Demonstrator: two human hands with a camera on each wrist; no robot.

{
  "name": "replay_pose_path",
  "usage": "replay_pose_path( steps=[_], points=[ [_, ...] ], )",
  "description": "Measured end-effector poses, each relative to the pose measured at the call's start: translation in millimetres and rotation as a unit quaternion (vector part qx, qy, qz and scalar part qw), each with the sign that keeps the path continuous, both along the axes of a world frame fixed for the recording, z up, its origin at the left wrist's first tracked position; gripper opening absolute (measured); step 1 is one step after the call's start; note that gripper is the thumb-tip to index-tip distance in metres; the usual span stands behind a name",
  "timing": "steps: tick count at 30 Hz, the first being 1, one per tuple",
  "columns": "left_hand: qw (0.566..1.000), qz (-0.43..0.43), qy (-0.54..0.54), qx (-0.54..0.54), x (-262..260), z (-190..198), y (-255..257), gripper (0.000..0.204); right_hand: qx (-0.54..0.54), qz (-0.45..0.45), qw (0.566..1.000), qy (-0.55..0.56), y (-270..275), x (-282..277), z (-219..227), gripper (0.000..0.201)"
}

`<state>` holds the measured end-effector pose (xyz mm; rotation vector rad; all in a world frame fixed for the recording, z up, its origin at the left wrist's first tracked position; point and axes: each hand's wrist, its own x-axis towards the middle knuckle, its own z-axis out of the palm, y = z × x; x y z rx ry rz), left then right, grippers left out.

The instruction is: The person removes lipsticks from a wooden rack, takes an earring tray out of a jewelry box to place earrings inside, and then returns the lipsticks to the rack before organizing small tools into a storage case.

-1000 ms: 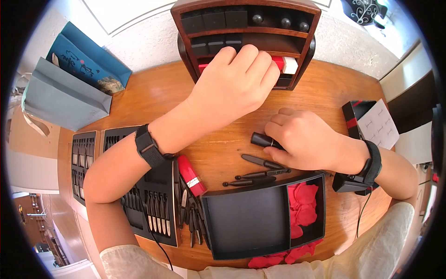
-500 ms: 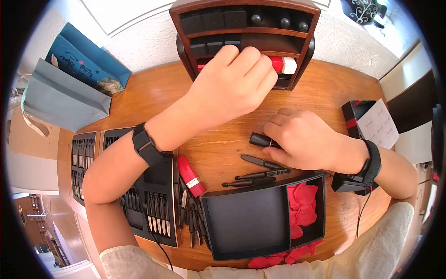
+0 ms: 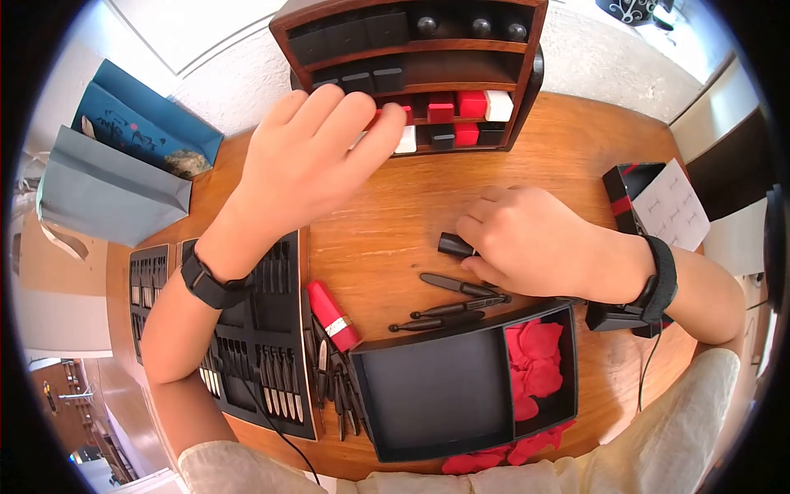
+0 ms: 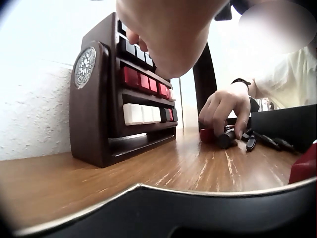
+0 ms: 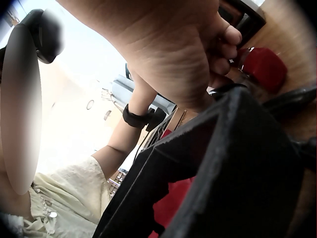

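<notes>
My left hand (image 3: 325,156) hovers before the lower left part of the dark wooden shelf rack (image 3: 520,92), fingers loosely bent and their tips turned away in the head view. Red blocks (image 4: 138,79) and white blocks (image 4: 141,113) stand in its rows; in the left wrist view nothing shows in that hand. On the table, my right hand (image 3: 535,239) grips a black cylindrical tube (image 4: 227,139) between thumb and fingers. Under its fingers is a red block-like piece (image 5: 265,69) with a silver band. Several slim black tools (image 3: 448,317) lie just in front of this hand.
A black divided box (image 3: 436,403) with red petals stands near the person. Left of it lie a red block with a white band (image 3: 332,314), loose black tools and an open kit (image 3: 288,362). Paper bags (image 3: 115,185) stand at far left, a small black box (image 3: 621,198) at right.
My left hand has moved left along the rack, uncovering the red and white blocks in the lower rows. The head view has shifted slightly. My right hand stays on the black tube.
</notes>
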<state>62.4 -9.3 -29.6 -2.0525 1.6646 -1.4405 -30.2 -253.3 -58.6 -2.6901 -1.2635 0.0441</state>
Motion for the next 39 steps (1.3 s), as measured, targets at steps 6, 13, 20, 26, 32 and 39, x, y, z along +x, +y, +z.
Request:
replay_pose_path(
  steps=[6, 13, 20, 26, 32, 39],
  points=[
    [0.999, 0.019, -0.019, 0.044, 1.0, 3.3, -10.9, 0.030, 0.005, 0.000, 1.000, 0.003, 0.0, 0.2, 0.7, 0.025],
    [0.997, 0.038, 0.011, 0.061, -0.6, 1.9, -9.0, 0.033, -0.026, -0.009, 1.000, 0.011, 1.6, 0.2, 2.6, 0.024],
    [0.986, -0.003, 0.165, 0.030, -18.1, 7.7, 1.1, 0.022, 0.080, -0.046, 0.993, 0.067, -3.9, 8.5, 10.6, 0.023],
    [0.792, 0.098, 0.573, 0.188, -37.7, 27.0, 28.0, 0.025, 0.149, -0.187, 0.927, 0.288, -5.7, 14.6, 44.7, 0.034],
    [0.641, 0.088, 0.680, 0.345, -61.2, 32.7, 47.8, 0.040, 0.054, -0.144, 0.965, 0.214, 1.5, 6.3, 38.7, 0.028],
    [0.739, 0.125, 0.601, 0.277, -89.1, 11.2, 47.5, 0.037, 0.003, -0.066, 0.991, 0.115, 1.5, -1.1, 17.4, 0.023]
  ],
)
